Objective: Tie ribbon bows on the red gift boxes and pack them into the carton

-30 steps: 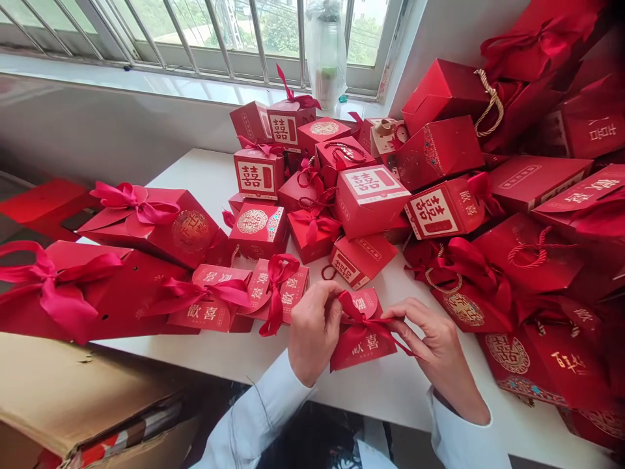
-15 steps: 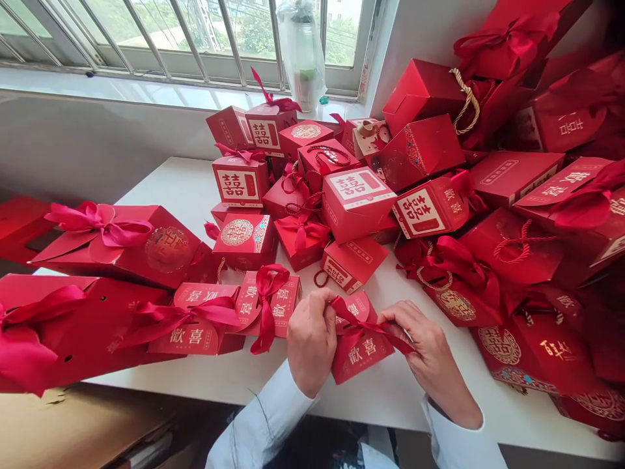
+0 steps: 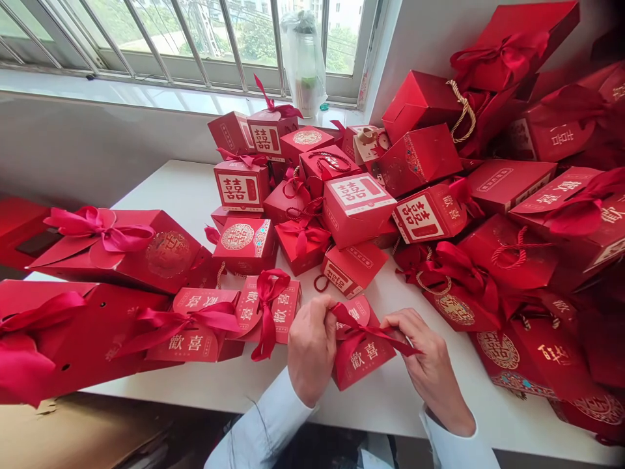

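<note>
**Ribbon in both hands on gift box**

Tied bows top the boxes at 9 o'clock. The left hand pinches the ribbon at the box's top, and the right hand pinches its loose end; no bow yet. The box, printed 歡喜, lies on the table at 6 o'clock. Red boxes heap at 3 o'clock.

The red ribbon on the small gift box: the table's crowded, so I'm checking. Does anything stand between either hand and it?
Nothing visible does. The left hand and right hand both grip the red ribbon on the small red gift box. The nearest other thing, a bowed gift box, sits beyond the left hand.
</note>
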Motion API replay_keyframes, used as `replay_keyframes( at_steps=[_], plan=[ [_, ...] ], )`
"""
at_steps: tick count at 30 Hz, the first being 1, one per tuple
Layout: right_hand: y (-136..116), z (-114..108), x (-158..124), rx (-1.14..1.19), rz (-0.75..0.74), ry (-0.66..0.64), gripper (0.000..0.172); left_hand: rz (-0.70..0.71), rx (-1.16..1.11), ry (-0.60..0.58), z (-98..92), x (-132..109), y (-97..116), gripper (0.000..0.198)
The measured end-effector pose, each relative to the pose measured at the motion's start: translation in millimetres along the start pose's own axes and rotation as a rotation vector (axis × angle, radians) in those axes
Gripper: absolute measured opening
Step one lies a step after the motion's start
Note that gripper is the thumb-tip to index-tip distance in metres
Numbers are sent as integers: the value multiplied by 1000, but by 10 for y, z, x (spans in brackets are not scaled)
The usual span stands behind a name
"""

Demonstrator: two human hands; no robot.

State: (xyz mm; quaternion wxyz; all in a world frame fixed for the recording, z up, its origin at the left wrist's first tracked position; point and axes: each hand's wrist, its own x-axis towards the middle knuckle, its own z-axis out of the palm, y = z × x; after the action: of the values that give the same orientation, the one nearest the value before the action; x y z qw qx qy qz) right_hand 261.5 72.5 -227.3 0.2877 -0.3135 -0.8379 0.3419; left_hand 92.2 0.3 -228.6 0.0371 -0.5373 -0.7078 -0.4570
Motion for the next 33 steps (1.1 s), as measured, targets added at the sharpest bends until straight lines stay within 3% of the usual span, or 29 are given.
replay_keyframes(
  at_steps=[5,10,13,16,20,23,26,33],
  plan=[
    [-31,25,-6,-21,9,43,24,-32,-75,-30,7,-12,-12,10],
    [-52,-97,-27,-102,16,76,26,-146,-204,-278,-226,48,10,25],
    [-119,-226,-87,-127,-21,182,33,-95,-244,-379,-402,88,14,41],
    [-235,-280,-95,-147,-90,157,34,-31,-237,-425,-473,115,21,49],
    [-321,-168,-19,-315,-193,122,34,18,-220,-494,-408,133,46,37],
    [-303,-63,-18,-369,-252,193,26,-10,-212,-476,-334,130,57,30],
    [-271,-26,-91,-388,-303,240,29,-83,-231,-405,-290,121,54,32],
    [-225,-25,-227,-434,-334,221,34,-147,-315,-336,-277,156,80,37]
  ],
)
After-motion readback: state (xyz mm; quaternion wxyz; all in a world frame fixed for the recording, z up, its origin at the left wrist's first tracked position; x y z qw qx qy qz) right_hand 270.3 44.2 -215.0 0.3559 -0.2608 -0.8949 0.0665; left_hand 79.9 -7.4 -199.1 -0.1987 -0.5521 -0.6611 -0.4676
